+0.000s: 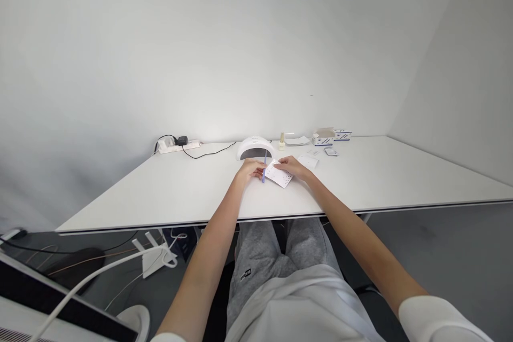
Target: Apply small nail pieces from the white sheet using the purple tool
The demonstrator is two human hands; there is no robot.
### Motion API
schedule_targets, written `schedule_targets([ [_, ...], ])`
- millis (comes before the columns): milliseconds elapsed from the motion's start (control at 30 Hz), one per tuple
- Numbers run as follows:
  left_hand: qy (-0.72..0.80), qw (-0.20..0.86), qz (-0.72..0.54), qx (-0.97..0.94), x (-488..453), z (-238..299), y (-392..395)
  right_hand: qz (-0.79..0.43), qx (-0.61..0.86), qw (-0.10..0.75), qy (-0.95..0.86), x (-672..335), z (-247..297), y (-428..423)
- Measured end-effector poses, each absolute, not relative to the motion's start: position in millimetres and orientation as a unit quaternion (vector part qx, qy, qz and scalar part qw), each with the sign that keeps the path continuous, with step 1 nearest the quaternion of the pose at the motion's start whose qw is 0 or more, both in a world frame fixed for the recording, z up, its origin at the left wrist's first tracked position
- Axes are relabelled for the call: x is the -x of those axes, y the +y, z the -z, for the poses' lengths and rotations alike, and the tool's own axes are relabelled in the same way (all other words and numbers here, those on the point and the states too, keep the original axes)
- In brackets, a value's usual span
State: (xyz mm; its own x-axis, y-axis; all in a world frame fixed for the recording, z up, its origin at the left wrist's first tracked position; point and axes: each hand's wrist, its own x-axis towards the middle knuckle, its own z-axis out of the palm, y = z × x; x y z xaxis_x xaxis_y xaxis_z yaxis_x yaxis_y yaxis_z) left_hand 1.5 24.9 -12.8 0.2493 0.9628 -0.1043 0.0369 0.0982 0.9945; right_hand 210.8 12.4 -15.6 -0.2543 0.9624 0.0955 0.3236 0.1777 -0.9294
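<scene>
My left hand (251, 169) rests on the white table (180, 192) with its fingers curled around a thin blue stick-like tool (264, 168) that stands nearly upright. My right hand (292, 165) lies just to the right, its fingers pressed on a small white card (278, 174) dotted with tiny marks. The card lies flat between the two hands. Both forearms reach forward over the table's front edge.
A white dome-shaped lamp (255, 148) stands just behind the hands. A small bottle (282, 141), a white tray (297, 141) and small boxes (324, 138) sit at the back right. A power strip (176, 144) with a cable lies at the back left. More cables run across the floor at left.
</scene>
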Motion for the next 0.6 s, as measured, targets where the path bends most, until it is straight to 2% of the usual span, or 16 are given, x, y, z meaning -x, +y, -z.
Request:
schedule_targets([
  [600, 0.466, 0.579, -0.401, -0.535, -2.3, 5.6, 16.3, -0.419, 0.489, 0.361, -0.675, -211.7, 15.2, 12.4],
])
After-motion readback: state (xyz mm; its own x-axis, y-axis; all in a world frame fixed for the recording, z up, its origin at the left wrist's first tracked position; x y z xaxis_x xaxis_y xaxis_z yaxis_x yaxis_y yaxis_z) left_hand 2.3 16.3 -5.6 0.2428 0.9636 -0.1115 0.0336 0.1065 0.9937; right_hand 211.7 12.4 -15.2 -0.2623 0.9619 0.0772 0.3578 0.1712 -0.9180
